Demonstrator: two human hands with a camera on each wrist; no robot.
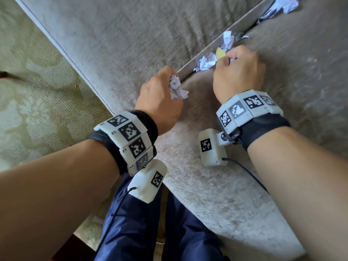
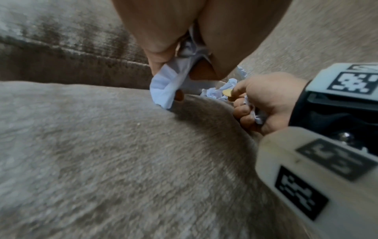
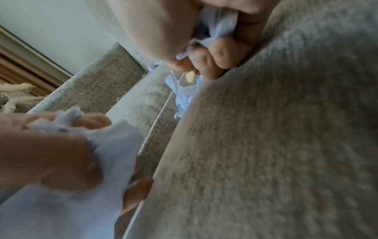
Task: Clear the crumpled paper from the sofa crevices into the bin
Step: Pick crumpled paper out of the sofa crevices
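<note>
My left hand [image 1: 170, 87] grips a ball of crumpled white paper [image 1: 177, 89] at the near end of the sofa crevice [image 1: 243, 23]. The same paper [image 2: 167, 87] hangs from its fingers in the left wrist view. My right hand [image 1: 227, 58] sits further along the crevice and pinches a small yellow scrap [image 1: 220, 53], with white paper [image 2: 256, 114] bunched in its palm. More crumpled paper [image 1: 205, 62] lies wedged in the crevice just beside the right hand, another piece [image 1: 227, 40] beyond it, and a larger clump [image 1: 282, 6] at the far end. No bin is in view.
Two beige sofa cushions [image 1: 122, 34] meet at the crevice. A patterned carpet [image 1: 37, 91] lies left of the sofa. My legs in navy trousers [image 1: 178, 232] stand against the sofa's front edge. A wall [image 3: 51, 24] shows behind the sofa arm.
</note>
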